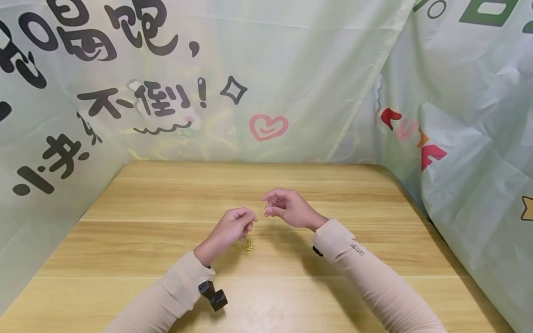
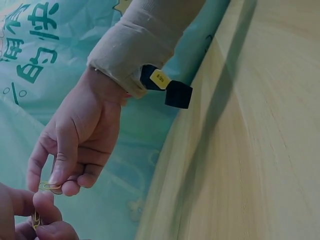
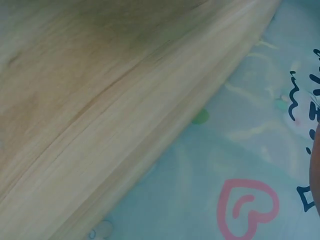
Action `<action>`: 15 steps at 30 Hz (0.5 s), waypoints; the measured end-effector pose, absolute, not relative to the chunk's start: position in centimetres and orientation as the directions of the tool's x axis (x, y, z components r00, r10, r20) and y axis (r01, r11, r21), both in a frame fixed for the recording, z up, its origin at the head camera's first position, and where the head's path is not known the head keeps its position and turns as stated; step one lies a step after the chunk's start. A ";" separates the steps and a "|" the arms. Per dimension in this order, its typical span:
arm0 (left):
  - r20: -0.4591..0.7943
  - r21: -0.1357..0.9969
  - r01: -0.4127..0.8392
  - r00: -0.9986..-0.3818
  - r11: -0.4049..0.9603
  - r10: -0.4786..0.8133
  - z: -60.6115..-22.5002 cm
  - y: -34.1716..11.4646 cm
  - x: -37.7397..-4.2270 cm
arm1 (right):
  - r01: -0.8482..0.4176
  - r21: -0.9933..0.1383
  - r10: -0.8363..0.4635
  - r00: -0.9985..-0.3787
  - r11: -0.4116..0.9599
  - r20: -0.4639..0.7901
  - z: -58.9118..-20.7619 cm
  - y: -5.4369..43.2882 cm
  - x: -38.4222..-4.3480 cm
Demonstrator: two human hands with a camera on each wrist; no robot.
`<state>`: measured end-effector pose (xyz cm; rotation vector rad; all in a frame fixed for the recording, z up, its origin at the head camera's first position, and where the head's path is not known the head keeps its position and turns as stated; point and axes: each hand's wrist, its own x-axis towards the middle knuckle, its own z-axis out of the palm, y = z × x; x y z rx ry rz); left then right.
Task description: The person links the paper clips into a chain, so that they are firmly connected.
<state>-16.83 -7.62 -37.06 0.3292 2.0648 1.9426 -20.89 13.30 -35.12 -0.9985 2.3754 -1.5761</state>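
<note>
My right hand is raised over the table and pinches a yellow paper clip between thumb and index finger. Just to its left, my left hand holds yellow wire paper clips in its fingertips; how many is hard to tell. In the left wrist view the fingertips of both hands are close together. Below the left hand, several more yellow paper clips show in a small cluster, partly hidden by that hand. The right wrist view shows only a sliver of skin at its right edge.
A wood-grain table lies under both hands. Pale printed fabric hangs behind it and at both sides. Each sleeve cuff carries a small black wrist device.
</note>
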 end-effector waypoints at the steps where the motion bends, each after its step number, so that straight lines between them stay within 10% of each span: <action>1: -0.060 0.997 -0.040 -0.929 0.064 0.366 -37.0 -7.6 -16.8 | -0.459 -0.858 -0.581 -0.773 0.232 0.256 -35.1 13.3 -20.9; 15: -0.076 0.997 -0.067 -0.892 0.037 0.445 -36.6 -7.3 -16.7 | -0.446 -0.877 -0.593 -0.760 0.179 0.266 -35.1 12.8 -20.6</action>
